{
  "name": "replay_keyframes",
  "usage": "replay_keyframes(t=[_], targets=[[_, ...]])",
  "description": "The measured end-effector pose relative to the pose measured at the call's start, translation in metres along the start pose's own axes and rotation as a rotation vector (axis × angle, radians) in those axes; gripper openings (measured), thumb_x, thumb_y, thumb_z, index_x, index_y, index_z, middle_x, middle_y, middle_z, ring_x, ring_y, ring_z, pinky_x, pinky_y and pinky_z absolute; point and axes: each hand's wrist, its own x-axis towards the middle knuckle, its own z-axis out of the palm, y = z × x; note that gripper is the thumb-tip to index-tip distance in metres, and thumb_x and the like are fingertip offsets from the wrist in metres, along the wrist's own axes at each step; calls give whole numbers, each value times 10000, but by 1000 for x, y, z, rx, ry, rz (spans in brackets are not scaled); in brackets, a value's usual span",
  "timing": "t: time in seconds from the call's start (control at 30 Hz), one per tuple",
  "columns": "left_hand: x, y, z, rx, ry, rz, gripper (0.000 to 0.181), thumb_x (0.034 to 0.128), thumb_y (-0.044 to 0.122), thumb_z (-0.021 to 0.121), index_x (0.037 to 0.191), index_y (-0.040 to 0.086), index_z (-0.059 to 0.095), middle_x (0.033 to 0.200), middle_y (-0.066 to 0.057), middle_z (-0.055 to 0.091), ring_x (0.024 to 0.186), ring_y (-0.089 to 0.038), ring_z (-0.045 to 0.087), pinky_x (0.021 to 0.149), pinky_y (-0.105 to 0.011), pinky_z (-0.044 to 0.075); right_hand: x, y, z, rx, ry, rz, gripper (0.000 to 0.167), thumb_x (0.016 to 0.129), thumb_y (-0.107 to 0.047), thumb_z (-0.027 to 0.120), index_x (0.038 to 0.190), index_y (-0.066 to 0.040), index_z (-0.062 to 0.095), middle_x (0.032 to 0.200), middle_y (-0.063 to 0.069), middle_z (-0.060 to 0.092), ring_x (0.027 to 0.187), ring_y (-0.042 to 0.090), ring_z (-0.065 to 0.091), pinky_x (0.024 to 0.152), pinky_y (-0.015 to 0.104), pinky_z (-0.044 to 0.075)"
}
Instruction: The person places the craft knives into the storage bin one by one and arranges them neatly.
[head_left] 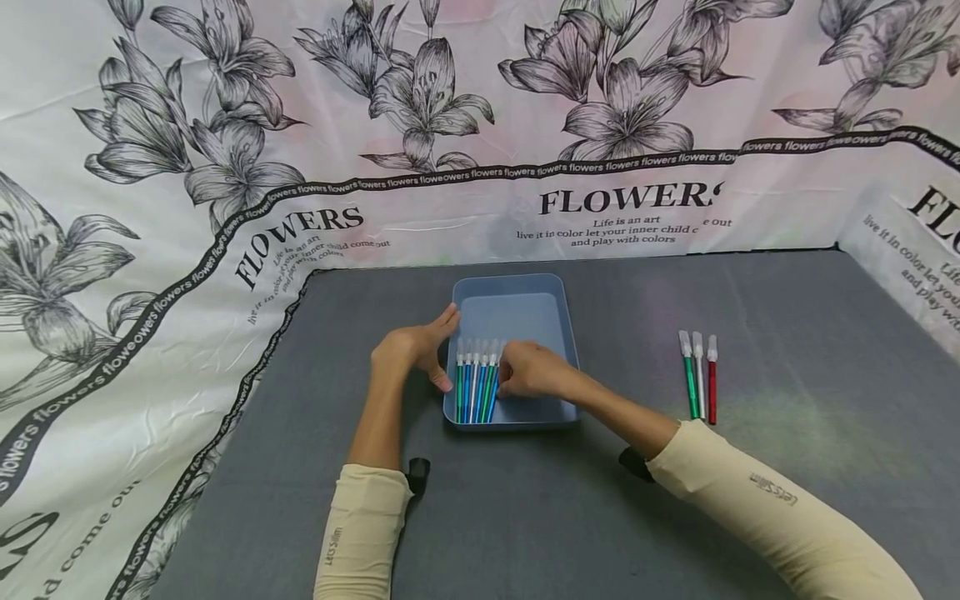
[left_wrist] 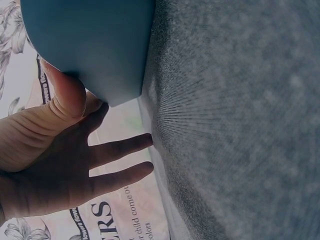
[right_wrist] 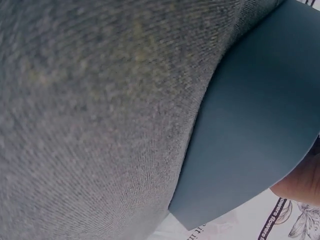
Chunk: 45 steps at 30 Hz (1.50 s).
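A blue-grey tray lies on the table with a row of slim craft knives along its near left part. They have metallic green, blue and silver handles and translucent caps. My right hand reaches over the tray's right side and pinches the rightmost blue craft knife, its upper end hidden by the fingers. My left hand rests against the tray's left wall, fingers stretched out and thumb at the rim. In the left wrist view its thumb touches the tray edge. The right wrist view shows the tray's outer wall and a bit of the hand.
Three more capped craft knives, green, silver and red, lie side by side to the right of the tray. A grey cloth covers the table. Flower-printed sheeting rises along the back and sides.
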Motion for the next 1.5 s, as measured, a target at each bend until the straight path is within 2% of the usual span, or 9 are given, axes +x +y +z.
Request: replay_keyframes(t=[0.1,0.33,0.37,0.63,0.87,1.03,1.23,1.4,1.5], targets=[[0,1,0,9,1,-6,1298,790,380,905,1697,299,-19,1773,84,-167,1641,-316,198,1275,-562,297,-1,2,-2,1,8,12,94,904,-157,810,891,-63,803,870,46,773,771,150,663,751,335,569],[1,1,0,11,0,-9,1299,788,379,907,1697,311,-18,1776,94,-154,1641,-303,202,1277,-558,296,-10,7,-12,45,10,25,117,944,-151,762,881,-64,808,893,58,768,753,147,632,697,293,521],[6,-1,2,18,6,-10,1321,768,409,912,1693,333,-27,1772,107,-166,1638,-312,211,1266,-569,308,-12,8,-13,53,15,23,121,946,-152,758,878,-62,804,892,61,764,747,146,623,689,288,512],[-1,0,1,0,1,-15,1306,781,383,910,1695,322,-21,1773,104,-162,1640,-321,203,1269,-585,294,-30,22,-27,118,64,33,150,964,-178,730,914,-48,787,911,70,760,749,146,620,685,289,503],[-3,2,2,5,9,-9,1313,779,375,915,1697,308,-23,1772,91,-167,1641,-325,195,1266,-595,294,-50,42,-43,160,103,62,189,978,-192,704,952,-20,779,852,74,746,740,134,617,675,280,494],[-2,2,1,-4,-1,-10,1311,787,375,910,1694,319,-35,1768,101,-180,1637,-334,206,1249,-607,314,-67,64,-57,116,150,84,213,985,-204,704,953,-10,782,850,114,746,732,155,621,655,302,490],[-2,0,0,2,-1,4,1295,802,360,903,1696,303,-32,1770,92,-179,1638,-334,203,1259,-599,303,-87,94,-75,-6,209,184,234,987,-200,705,939,19,769,844,127,731,716,200,575,616,335,443],[-2,-1,0,4,-5,-2,1302,796,369,906,1695,309,-34,1769,92,-180,1634,-341,213,1257,-611,300,-101,116,-83,-53,181,258,208,974,-168,713,904,24,752,803,120,697,683,199,538,588,332,419],[-3,0,0,8,-3,-2,1306,793,372,908,1695,310,-34,1769,95,-181,1633,-341,219,1256,-613,301,-108,126,-85,-73,154,285,215,956,-154,729,818,10,726,686,47,601,635,169,482,567,318,387]])
